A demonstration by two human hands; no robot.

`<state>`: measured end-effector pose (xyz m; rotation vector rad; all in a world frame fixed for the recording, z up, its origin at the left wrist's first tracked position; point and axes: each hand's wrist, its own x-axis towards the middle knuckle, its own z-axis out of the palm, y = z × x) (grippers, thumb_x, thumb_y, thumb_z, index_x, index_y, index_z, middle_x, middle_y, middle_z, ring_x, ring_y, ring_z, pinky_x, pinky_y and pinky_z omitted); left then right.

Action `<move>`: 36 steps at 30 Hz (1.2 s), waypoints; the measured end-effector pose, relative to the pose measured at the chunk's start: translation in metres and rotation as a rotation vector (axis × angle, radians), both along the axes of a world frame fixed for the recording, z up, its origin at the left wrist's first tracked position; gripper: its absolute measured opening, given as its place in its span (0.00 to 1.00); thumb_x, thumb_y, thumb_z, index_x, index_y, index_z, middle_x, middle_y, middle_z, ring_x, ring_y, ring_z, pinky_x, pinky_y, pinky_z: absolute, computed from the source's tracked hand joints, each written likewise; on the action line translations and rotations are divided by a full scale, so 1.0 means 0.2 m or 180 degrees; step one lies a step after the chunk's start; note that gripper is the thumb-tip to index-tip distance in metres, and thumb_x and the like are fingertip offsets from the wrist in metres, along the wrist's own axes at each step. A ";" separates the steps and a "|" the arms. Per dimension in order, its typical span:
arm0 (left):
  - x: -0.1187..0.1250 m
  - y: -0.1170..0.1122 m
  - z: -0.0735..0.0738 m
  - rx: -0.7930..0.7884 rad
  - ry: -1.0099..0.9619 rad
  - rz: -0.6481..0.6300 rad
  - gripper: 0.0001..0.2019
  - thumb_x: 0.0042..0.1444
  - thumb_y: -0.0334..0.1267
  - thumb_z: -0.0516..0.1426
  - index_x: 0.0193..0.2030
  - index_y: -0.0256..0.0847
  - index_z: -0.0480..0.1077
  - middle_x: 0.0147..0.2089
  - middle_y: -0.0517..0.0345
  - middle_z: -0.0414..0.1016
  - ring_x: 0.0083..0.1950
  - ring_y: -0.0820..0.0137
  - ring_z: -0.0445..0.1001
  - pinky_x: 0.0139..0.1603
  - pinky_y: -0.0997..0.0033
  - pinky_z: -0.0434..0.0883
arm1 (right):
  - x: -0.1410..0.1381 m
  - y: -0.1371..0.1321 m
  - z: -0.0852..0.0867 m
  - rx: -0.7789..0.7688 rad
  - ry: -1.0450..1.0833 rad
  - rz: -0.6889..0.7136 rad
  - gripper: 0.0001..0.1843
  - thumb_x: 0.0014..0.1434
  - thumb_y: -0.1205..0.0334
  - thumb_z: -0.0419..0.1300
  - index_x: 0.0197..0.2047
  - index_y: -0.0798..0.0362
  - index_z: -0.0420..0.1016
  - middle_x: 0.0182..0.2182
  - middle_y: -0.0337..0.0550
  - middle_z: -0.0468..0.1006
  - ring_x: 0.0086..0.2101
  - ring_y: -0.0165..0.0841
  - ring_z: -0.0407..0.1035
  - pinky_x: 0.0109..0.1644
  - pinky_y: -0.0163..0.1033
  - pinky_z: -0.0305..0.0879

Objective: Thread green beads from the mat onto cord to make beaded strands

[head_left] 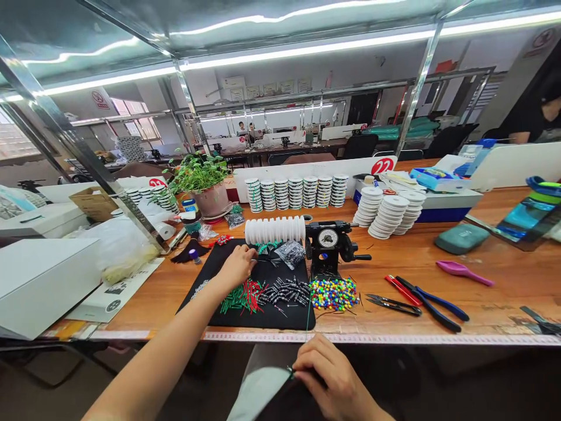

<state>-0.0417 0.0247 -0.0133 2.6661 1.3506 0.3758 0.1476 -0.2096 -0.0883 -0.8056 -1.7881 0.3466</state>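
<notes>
My left hand reaches over the black mat, its fingers drawn together beside small dark pieces; what they hold, if anything, is too small to make out. Below the table edge, my right hand pinches a green line, with a small dark-green bit at the fingertips. On the mat lie red and green tubes, black-and-silver tubes and a clear bag of small dark parts. Multicoloured beads lie at the mat's right. Behind stands a counter winder carrying a row of white spools.
Stacked spools line the divider, with white spools further right. Snips, pliers and a pink scoop lie on the right. A potted plant stands back left. A measuring tape runs along the front edge.
</notes>
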 end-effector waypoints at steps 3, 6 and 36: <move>0.03 0.08 -0.03 0.0011 0.0146 0.0053 0.03 0.62 0.34 0.59 0.38 0.37 0.71 0.41 0.55 0.73 0.46 0.62 0.72 0.52 0.55 0.68 | 0.01 0.00 0.00 -0.0102 0.0141 -0.0009 0.09 0.72 0.67 0.53 0.40 0.53 0.72 0.31 0.45 0.75 0.32 0.36 0.70 0.34 0.38 0.67; 0.02 0.06 0.01 0.0006 0.0092 0.0090 0.04 0.61 0.32 0.57 0.35 0.38 0.69 0.39 0.54 0.73 0.45 0.61 0.71 0.51 0.57 0.67 | 0.01 -0.02 0.02 -0.0395 0.0303 -0.0067 0.08 0.72 0.65 0.55 0.38 0.52 0.72 0.31 0.43 0.75 0.33 0.35 0.70 0.36 0.38 0.66; 0.00 -1.03 -0.15 -0.3038 -0.2945 0.0235 0.16 0.55 0.52 0.65 0.46 0.46 0.82 0.32 0.59 0.75 0.33 0.69 0.70 0.41 0.70 0.68 | 0.02 -0.06 0.10 -0.0397 0.0290 -0.0433 0.07 0.70 0.68 0.57 0.39 0.53 0.75 0.32 0.44 0.76 0.33 0.36 0.70 0.37 0.39 0.66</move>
